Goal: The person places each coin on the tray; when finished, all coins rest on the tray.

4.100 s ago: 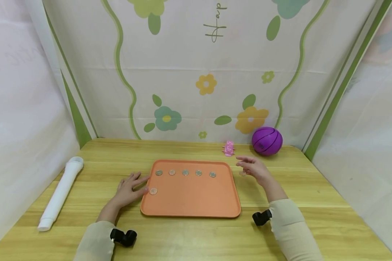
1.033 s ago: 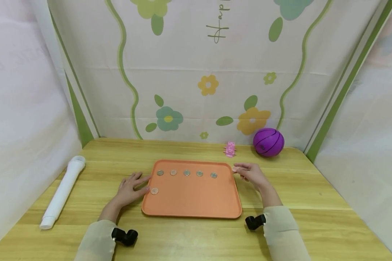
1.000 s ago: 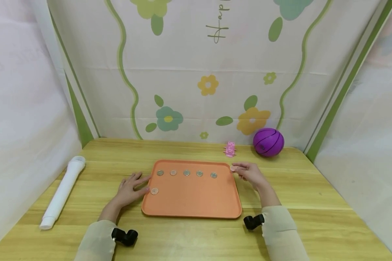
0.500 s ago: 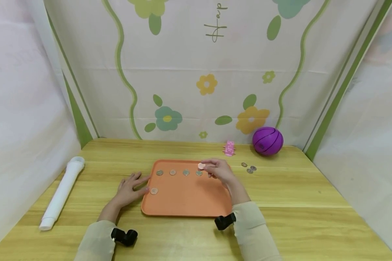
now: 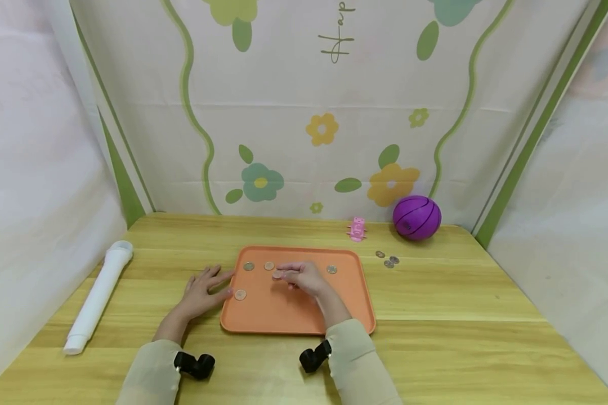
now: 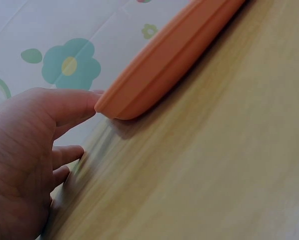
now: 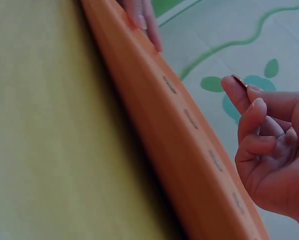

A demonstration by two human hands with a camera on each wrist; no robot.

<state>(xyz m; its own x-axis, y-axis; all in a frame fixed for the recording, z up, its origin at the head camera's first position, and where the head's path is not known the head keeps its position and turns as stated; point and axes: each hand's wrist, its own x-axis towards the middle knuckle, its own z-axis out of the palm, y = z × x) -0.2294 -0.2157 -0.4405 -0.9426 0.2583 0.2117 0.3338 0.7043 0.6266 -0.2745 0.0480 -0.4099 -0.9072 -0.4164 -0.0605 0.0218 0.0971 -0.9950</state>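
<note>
The right hand pinches a coin between thumb and forefinger, above the left part of the orange tray and just in front of the back row of coins. Only the very tips of those fingers grip its edge, so a slight loosening could let it flip, drop face-down or roll. The other fingers are curled low over the row, part of which the hand hides from the head view; if they dip, they could knock coins out of line. The left hand, fingers apart, touches the tray's left rim beside a front coin; a push there could slide the tray and jostle everything in it. Three loose coins lie close together on the worktop; being thin and flat, they may prove awkward to pick up singly.
</note>
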